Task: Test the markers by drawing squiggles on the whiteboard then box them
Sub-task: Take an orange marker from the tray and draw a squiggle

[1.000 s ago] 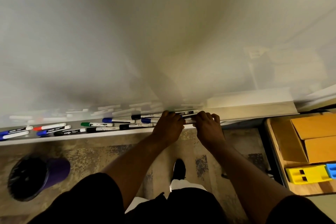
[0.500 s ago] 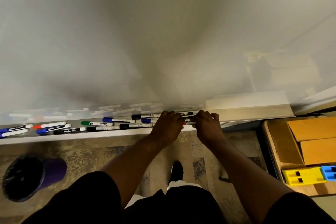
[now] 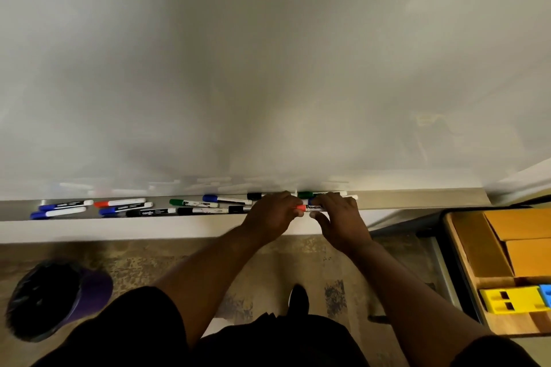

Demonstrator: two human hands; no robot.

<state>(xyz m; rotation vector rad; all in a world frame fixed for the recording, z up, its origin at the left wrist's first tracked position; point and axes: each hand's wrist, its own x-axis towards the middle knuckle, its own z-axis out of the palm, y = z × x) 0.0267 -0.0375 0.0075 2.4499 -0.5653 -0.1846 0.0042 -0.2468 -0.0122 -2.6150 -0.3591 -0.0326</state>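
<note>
A big white whiteboard (image 3: pixel 268 68) filled most of the view. A long grey tray (image 3: pixel 18 211) ran along its bottom edge. Both of the person's arms reached out to the tray. The left hand (image 3: pixel 269 214) and the right hand (image 3: pixel 340 219) were side by side, just above the tray's front edge. Between them they held a white marker with a red cap (image 3: pixel 310 207), lying flat from left to right. The left hand's fingers were curled round the red cap end. The right hand pinched the white part, with the thumb under it and the fingers over it. I could not tell if the cap was on tight or coming off.

More markers lay flat in the tray. At the far left were two blue-capped markers (image 3: pixel 65 205). Next came a red-capped marker (image 3: pixel 119 203), a black marker (image 3: pixel 150 212) and a green-capped marker (image 3: pixel 193 203). A few more blue and black ones lay near the left hand. Just behind the right hand lay a second green-capped marker (image 3: pixel 305 194).

On the patchy brown carpet floor (image 3: pixel 179 262), at the lower left, stood a purple bin with a black bag (image 3: pixel 53 298). At the right was a wooden table (image 3: pixel 507 328) with brown cardboard boxes (image 3: pixel 521 226), a yellow plastic block (image 3: pixel 512 302) and a blue block (image 3: pixel 546 296). One black shoe (image 3: pixel 298 296) showed between the arms.
</note>
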